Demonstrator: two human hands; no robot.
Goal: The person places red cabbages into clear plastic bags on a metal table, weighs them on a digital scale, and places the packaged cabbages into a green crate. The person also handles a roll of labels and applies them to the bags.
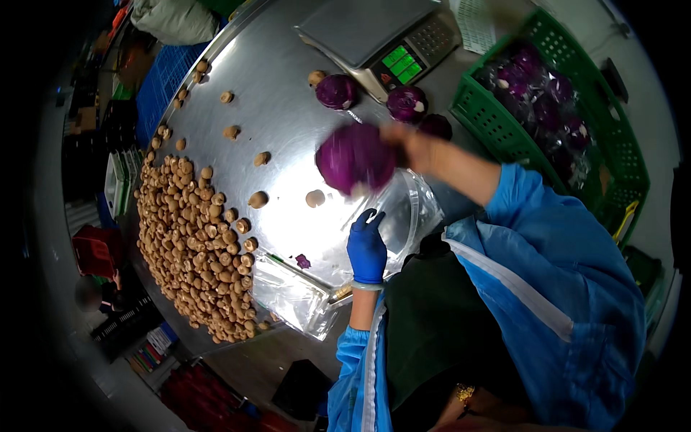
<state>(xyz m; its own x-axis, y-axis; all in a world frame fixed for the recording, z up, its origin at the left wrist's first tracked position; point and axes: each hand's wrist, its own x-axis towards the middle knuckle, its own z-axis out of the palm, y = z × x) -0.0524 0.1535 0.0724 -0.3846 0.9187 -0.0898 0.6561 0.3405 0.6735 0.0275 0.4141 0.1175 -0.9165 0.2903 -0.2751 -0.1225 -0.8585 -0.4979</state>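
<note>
A large red cabbage (353, 161), blurred by motion, is above the steel table (291, 119). My bare right hand (413, 147) grips its right side. Just below the cabbage is my left hand (368, 247) in a blue glove, its thumb and a finger curved toward each other. Whether they pinch any film is unclear in the glare. A clear plastic bag (418, 208) lies on the table right beside the glove. Further red cabbages, one left (336, 92) and one right (406, 103), rest near the scale, with a third (436, 127) partly behind my right forearm.
A digital scale (378, 43) stands at the back. A green crate (545, 156) on the right holds several film-wrapped red cabbages. Mushrooms (194, 243) form a big heap at left, several scattered singly. Clear bags (294, 294) lie at the front edge. A person (110, 294) is far left.
</note>
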